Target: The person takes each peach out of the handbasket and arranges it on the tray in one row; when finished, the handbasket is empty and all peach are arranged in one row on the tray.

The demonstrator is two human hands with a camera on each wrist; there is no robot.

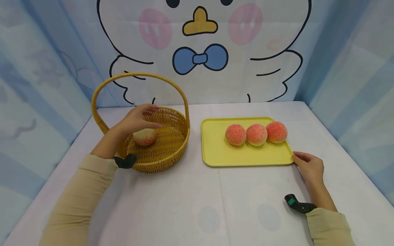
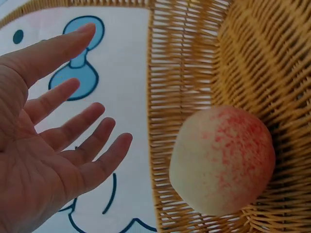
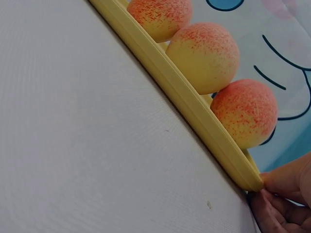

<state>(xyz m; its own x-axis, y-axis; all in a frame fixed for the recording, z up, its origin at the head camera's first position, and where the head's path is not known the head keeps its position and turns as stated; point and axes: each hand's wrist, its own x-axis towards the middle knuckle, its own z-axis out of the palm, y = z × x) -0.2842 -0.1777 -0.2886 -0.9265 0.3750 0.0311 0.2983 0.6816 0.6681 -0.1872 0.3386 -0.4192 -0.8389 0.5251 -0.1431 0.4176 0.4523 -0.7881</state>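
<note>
My left hand [image 1: 140, 119] is over the left part of a wicker basket [image 1: 166, 160], its fingers spread and nothing in its grasp. Below it a pale peach with a red blush [image 1: 144, 137] lies inside the basket; the left wrist view shows that peach [image 2: 223, 160] apart from the fingers [image 2: 92, 150]. On the right, my right hand [image 1: 311, 169] pinches the near right corner of a yellow tray [image 1: 215, 153] between thumb and fingers. Three pinkish-red peaches [image 1: 257, 134] sit in a row on the tray, also seen above its rim in the right wrist view.
The basket's tall arched handle [image 1: 138, 74] rises over its opening. A white cloth covers the table [image 1: 184, 205]. Behind stands a curtain [image 1: 200, 85] with a cartoon print, and blue patterned curtains [image 1: 354, 85] close in both sides.
</note>
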